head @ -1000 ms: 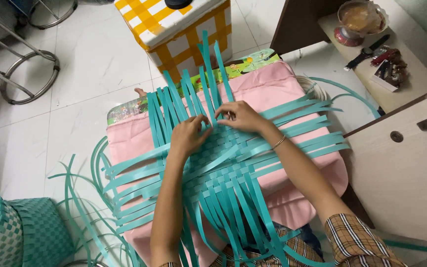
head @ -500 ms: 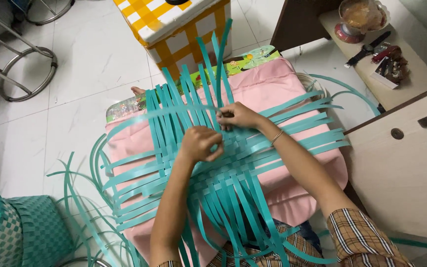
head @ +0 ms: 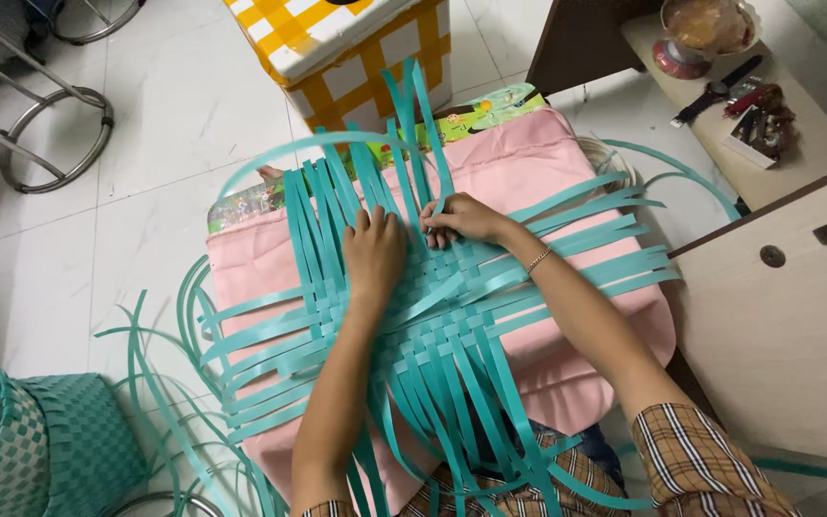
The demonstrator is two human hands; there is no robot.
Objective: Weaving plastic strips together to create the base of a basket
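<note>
Strips (head: 452, 325), light, springy, slippery, woven on pink cushion (head: 547, 163): left hand (head: 375, 254) pressed flat, right hand (head: 461, 218) pinching one far strip; best gripped near the weave.

Far centre sits a yellow-and-white checked box (head: 337, 48); near left, a finished teal woven basket (head: 26, 445); far left, metal chair legs (head: 40, 124); far right, a shelf (head: 796, 153) of clutter.

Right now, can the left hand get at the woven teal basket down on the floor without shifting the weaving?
Probably not. The left hand lies flat on the teal strips over the pink cushion, and the woven basket sits on the floor well off to the left, beyond the loose strip ends.
</note>
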